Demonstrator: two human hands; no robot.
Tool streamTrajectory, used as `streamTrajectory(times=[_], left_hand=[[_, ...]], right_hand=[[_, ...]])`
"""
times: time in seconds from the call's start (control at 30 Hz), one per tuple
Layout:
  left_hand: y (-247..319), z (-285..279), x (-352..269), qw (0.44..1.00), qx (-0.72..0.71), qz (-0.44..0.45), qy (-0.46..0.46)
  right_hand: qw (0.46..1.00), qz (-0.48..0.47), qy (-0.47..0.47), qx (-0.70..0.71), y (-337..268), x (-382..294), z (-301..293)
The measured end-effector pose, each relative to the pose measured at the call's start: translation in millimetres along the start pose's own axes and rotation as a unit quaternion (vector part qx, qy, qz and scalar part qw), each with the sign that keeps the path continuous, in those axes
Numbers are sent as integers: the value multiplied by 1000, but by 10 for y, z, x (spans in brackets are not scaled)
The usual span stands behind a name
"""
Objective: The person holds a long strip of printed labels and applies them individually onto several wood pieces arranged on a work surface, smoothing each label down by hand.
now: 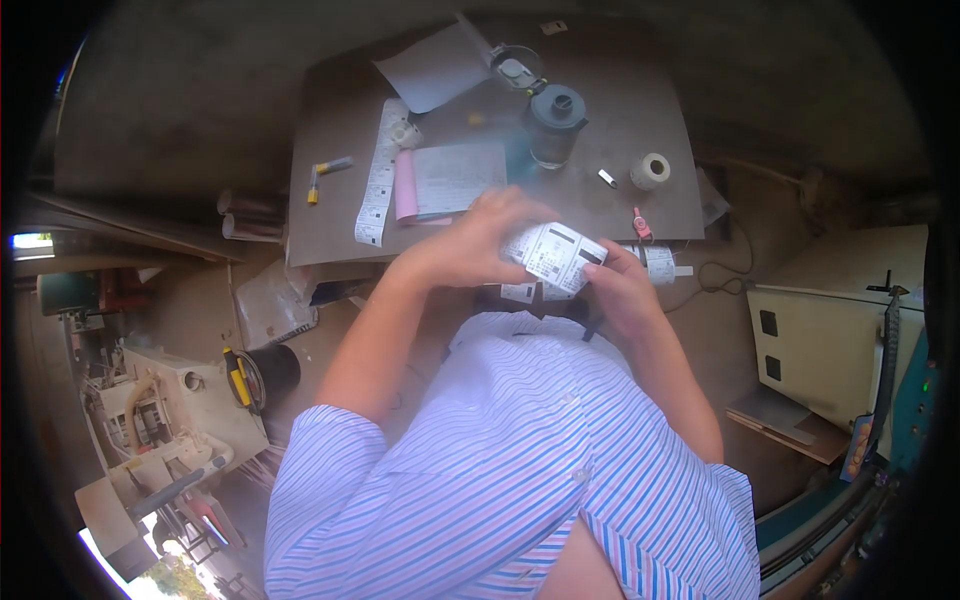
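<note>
My left hand point(476, 244) grips a thick wound strip of white printed labels point(553, 251) from its left side, thumb below and fingers over the top. On the other side, my right hand point(626, 292) pinches the same labels between thumb and fingers. The bundle is held up at the near edge of the table, in front of my chest. Below it, more printed labels point(517, 292) show, partly hidden by my hands. Another curled piece of label strip point(660, 264) lies just beyond my right fingers; whether it joins the bundle is hidden.
On the table point(465, 251) are a notebook point(461, 176), a long label strip point(373, 202), a lidded clear jug point(555, 124), a label roll point(650, 172), a pink cutter-like tool point(640, 225) and yellow-capped markers point(313, 184). A cream cabinet point(810, 337) stands right, machinery point(180, 397) left.
</note>
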State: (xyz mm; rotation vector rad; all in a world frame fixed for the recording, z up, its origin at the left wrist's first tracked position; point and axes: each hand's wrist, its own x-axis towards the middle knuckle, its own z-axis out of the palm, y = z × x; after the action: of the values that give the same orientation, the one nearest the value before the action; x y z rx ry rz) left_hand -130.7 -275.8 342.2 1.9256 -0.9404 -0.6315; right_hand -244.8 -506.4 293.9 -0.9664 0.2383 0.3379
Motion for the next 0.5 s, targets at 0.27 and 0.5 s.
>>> streamTrajectory(times=[0.27, 0.5], left_hand=[[26, -201, -49, 999, 36, 13, 39], [-19, -238, -46, 991, -120, -26, 52]], right_hand=[[999, -38, 14, 21, 62, -44, -75], [998, -48, 43, -18, 50, -87, 52]])
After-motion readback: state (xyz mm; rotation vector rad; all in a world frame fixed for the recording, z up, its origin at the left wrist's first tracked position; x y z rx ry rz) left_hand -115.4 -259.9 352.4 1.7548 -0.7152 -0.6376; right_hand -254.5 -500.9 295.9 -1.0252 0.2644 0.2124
